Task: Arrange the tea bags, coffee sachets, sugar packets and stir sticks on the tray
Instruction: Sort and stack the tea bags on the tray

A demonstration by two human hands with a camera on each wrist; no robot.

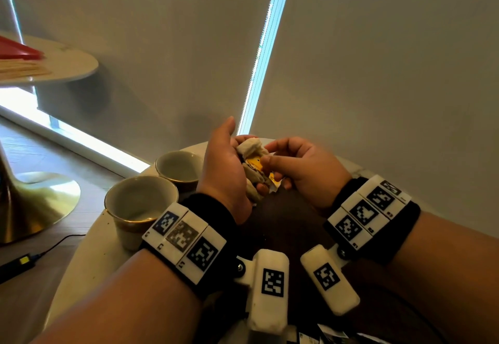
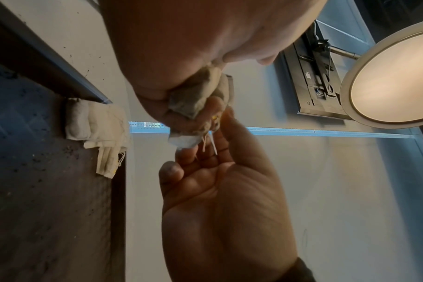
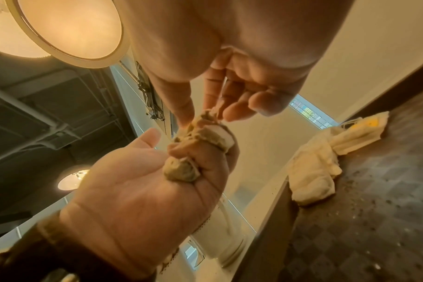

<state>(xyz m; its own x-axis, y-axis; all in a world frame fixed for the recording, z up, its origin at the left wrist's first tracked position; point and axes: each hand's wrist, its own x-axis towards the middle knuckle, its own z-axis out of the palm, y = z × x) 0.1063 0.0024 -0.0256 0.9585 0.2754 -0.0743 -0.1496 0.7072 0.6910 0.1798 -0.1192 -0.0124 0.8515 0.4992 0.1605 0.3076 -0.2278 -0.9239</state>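
Head cam looks forward-down from above, both hands mid-frame. Wrist cams sit very close under each palm, angled upward toward the ceiling lamp (image 2: 396, 76). All three share the tea bags (image 1: 252, 164) between hands.

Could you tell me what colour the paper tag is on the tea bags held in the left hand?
Yellow; the paper tag shows best in the head view.

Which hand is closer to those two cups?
Left. The left hand grips tea bags right beside the cups; the right hand pinches them from the far side.
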